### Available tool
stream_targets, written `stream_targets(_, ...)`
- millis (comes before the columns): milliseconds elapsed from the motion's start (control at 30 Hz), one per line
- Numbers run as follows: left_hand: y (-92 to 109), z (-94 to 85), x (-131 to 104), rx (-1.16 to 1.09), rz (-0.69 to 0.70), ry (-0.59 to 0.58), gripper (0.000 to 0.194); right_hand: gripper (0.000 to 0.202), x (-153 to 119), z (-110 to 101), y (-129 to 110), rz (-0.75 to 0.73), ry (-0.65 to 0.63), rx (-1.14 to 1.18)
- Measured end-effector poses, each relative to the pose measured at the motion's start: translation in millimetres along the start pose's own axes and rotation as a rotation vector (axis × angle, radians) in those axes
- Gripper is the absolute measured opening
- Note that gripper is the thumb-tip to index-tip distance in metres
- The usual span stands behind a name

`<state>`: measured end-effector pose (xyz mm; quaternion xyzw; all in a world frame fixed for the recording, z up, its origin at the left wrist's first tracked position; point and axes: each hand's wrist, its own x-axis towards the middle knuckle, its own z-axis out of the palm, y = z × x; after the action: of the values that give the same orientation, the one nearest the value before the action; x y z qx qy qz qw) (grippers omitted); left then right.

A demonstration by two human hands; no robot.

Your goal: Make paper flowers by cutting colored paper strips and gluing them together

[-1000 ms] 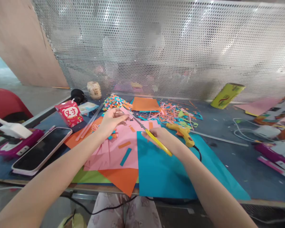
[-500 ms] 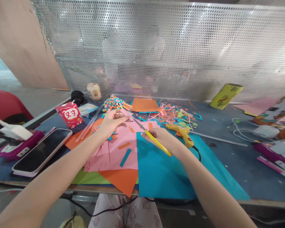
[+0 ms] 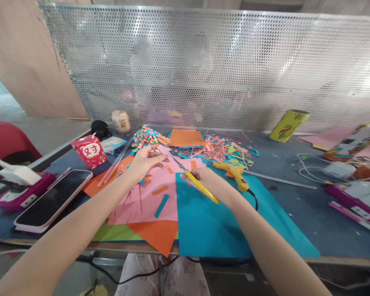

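Observation:
Yellow-handled scissors (image 3: 202,187) are gripped in my right hand (image 3: 203,177), their blades pointing up and left. My left hand (image 3: 148,161) pinches a small pink paper strip (image 3: 163,149), and the blade tips are close to it; whether they touch it I cannot tell. Below both hands lies a pink paper sheet (image 3: 160,207) with small orange strips (image 3: 159,190) and a blue strip (image 3: 162,205) on it. A large blue paper sheet (image 3: 216,230) spreads under my right hand. Behind my left hand rests a multicoloured paper flower (image 3: 148,136).
A yellow glue gun (image 3: 234,172) lies right of my right hand. Shredded paper (image 3: 222,148) and an orange paper stack (image 3: 187,138) are at the back, before a perforated metal screen (image 3: 222,74). A phone (image 3: 54,201) and red packet (image 3: 89,151) sit left; a yellow can (image 3: 289,126) stands right.
The camera view has shifted slightly. My left hand still pinches the pink strip and my right hand still holds the scissors, both in nearly the same place.

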<state>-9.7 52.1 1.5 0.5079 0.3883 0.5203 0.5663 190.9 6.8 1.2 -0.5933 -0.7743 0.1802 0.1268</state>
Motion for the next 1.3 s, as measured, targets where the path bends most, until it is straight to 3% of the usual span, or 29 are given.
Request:
stream_targets(767, -4.7, -1.9, 1.6, 0.011, -0.012, -0.104, 0.044, 0.063, -0.3, -2.8, -3.4, 0.029, -0.026, -0.029)
stream_targets(1067, -6.5, -4.1, 3.0, 0.025, -0.032, -0.102, 0.042, 0.063, 3.1, -0.6, -2.2, 0.055, -0.022, -0.093)
stream_targets(1300, -7.8, -2.2, 1.8, 0.051, -0.040, -0.163, 0.044, 0.056, 5.7, 4.3, -0.2, 0.044, -0.009, -0.122)
